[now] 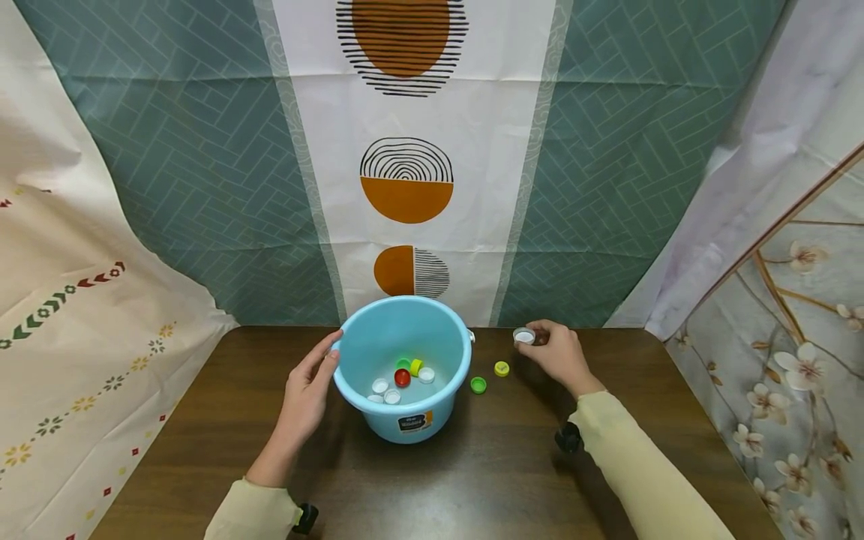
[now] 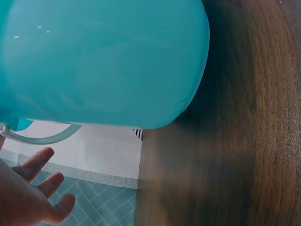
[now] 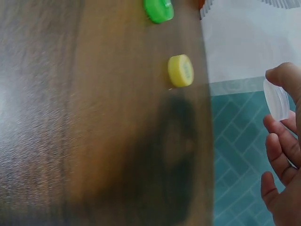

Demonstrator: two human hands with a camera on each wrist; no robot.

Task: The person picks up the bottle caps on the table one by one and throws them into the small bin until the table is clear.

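A light blue bucket [image 1: 412, 420] stands on the table, with several bottle caps at its bottom: white caps [image 1: 392, 396], a red cap [image 1: 402, 377], a yellow cap [image 1: 416, 367] and a green cap [image 1: 403, 364]. My left hand [image 1: 307, 394] touches the left of the rim with fingers fairly straight; in the left wrist view three fingers [image 2: 51, 184] spread loosely beside the bucket [image 2: 108, 61]. Between thumb and finger my right hand [image 1: 556, 356] pinches a translucent white lid [image 1: 523, 337], raised above the table in the right wrist view [image 3: 276, 100].
Right of the bucket, a loose yellow cap [image 1: 502, 368] and green cap [image 1: 478, 385] lie on the brown table [image 1: 513, 480]. A patterned cloth [image 1: 594, 225] hangs behind the table's far edge. The bucket's pale handle [image 2: 51, 137] hangs at its side.
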